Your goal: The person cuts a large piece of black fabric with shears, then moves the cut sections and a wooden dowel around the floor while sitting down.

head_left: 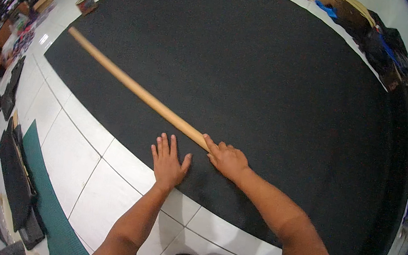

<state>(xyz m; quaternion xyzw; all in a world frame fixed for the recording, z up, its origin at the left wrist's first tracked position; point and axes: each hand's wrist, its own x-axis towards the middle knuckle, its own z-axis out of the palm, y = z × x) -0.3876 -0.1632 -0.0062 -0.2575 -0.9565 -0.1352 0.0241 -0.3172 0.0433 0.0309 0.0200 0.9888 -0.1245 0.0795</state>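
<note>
A tan pole point(136, 88) stretches diagonally over the dark cloth point(285, 76), from upper left to centre. The right hand point(229, 161) grasps its lower end; the left hand point(167, 165) lies flat, fingers spread. A tin point(86, 4), contents indiscernible, is at upper left.

The left grip point(169, 167) is flat, palm down, fingers point(174, 145) spread; the right grip point(228, 159) curls inward, both arms point(133, 222) reaching forward.
</note>
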